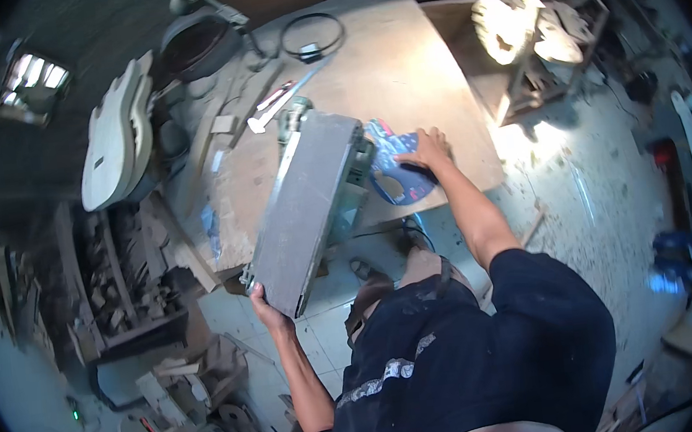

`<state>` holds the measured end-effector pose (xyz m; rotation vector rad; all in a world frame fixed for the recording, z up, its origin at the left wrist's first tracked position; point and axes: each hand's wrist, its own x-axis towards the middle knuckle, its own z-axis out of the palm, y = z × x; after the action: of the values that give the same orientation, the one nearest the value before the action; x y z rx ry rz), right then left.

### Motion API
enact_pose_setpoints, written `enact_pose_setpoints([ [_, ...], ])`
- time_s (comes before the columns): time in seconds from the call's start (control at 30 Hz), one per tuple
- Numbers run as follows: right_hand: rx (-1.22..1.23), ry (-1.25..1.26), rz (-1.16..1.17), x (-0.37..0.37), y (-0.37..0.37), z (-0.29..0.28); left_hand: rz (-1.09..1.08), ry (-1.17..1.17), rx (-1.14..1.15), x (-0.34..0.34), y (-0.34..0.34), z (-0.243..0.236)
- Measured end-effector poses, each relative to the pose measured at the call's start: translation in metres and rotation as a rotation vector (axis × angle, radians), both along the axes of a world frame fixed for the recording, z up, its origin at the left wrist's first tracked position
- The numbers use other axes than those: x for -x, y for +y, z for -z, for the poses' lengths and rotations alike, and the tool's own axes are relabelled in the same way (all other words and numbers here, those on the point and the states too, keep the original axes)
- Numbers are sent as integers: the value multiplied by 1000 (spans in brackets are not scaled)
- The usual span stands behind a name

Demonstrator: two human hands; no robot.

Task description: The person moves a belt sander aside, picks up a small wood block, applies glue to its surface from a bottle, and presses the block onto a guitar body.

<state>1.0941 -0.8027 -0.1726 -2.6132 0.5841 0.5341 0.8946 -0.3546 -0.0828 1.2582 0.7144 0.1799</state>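
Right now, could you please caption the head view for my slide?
Left hand at the near end of a long grey-belted machine, right hand on a blue patterned piece.

The left hand [273,310] grips the near end of a long grey-topped machine [310,194] slanting across the bench [397,59] edge; the right hand [432,152] touches a blue patterned piece [400,183] beside it. Beyond lies a coiled black cable [286,51]; pale guitar-shaped boards [113,148] stand at left.

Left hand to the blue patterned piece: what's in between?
The grey belt machine, seen in the head view: the left hand is at its near end, the blue patterned piece beyond its right side.
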Motion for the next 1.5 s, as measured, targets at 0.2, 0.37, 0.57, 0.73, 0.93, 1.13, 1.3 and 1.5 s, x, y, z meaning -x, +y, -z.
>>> enact_pose_setpoints([
  [0.2,143,15,32,-11,11,-5,-153,26,-167,-2,15,18],
  [0.37,158,-16,4,-15,3,0,-39,40,-73,9,7,13],
  [0.57,-392,-112,46,-23,-67,44,-3,2,-272,-3,-2,3],
  [0.73,-621,-273,125,-2,-118,0,-68,109,82,-11,59,31],
  [0.93,-870,-472,408,38,-136,-111,53,380,-987,-89,147,98],
  [1.13,-1246,-931,446,48,-107,-183,127,426,-1161,-170,177,132],
  [1.3,-1345,-930,368,53,20,-260,166,601,-1121,-174,188,146],
  [1.5,-1413,-786,209,23,104,-270,114,711,-1140,-187,197,155],
])
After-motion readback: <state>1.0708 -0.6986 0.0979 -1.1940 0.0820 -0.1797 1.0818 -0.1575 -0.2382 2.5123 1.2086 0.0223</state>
